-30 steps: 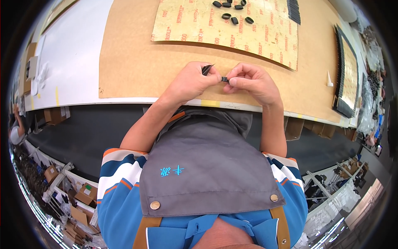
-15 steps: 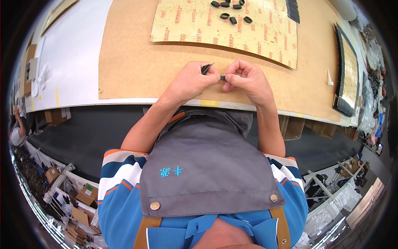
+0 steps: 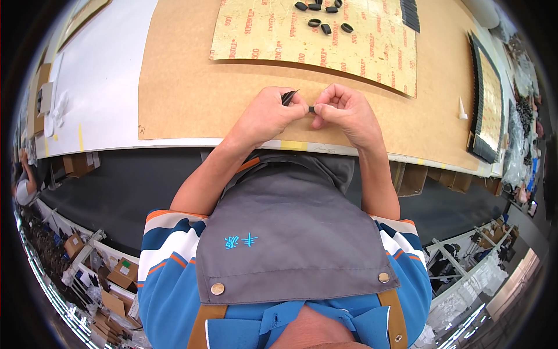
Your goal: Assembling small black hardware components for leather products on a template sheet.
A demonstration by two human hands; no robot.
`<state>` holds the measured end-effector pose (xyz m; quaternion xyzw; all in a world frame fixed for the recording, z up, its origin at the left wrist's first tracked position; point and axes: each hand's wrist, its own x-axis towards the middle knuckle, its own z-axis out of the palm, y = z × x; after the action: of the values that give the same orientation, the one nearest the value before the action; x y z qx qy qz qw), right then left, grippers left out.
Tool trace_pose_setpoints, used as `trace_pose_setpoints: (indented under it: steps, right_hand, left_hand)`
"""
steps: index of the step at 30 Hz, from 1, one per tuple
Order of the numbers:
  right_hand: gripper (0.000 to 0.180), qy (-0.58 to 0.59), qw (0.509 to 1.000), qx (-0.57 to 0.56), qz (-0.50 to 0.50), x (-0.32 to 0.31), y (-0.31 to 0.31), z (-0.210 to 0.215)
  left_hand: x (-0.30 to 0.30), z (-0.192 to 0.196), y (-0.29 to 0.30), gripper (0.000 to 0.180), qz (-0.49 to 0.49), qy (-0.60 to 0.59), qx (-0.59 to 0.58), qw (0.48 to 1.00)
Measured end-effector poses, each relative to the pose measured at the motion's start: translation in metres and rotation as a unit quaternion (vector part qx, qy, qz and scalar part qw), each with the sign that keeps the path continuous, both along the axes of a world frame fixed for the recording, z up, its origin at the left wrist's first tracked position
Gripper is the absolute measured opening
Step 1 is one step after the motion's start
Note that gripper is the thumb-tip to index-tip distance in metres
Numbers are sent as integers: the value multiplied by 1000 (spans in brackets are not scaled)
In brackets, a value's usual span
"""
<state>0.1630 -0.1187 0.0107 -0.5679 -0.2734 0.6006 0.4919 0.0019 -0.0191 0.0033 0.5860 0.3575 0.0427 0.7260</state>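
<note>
A small black strip [image 3: 311, 109] is pinched between the fingertips of both hands, just above the table's near edge. My left hand [image 3: 278, 110] is closed on its one end and also keeps several black strips [image 3: 288, 98] tucked in its fingers, their pointed tips sticking out. My right hand [image 3: 344, 111] grips the other end between thumb and forefinger, its remaining fingers curled. Farther off, several black loops [image 3: 326, 28] lie scattered on a printed yellowish sheet [image 3: 256, 49]. Most of the held strip is hidden by my fingers.
Brown board [image 3: 192, 99] covers much of the white table [image 3: 110, 70]. A row of black strips [image 3: 410, 14] lines the sheet's far right corner. At right are a white nozzle-like cone [image 3: 462, 109] and a second sheet edged with black strips [image 3: 487, 96]. Another person [image 3: 26, 185] is at far left.
My hands stay nearly in place. The piece between my fingertips looks slightly turned, and little else differs.
</note>
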Motion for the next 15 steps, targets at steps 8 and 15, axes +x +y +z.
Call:
trace_pose_setpoints:
  steps: [8, 15]
  right_hand:
    - [7, -9, 1000, 8, -9, -1, 0, -2]
    - [7, -25, 1000, -2, 4, -1, 2, 0]
  left_hand:
    - [0, -1, 0, 12, 2, 2, -1, 1000]
    - [-1, -3, 1, 12, -17, -2, 25, 1000]
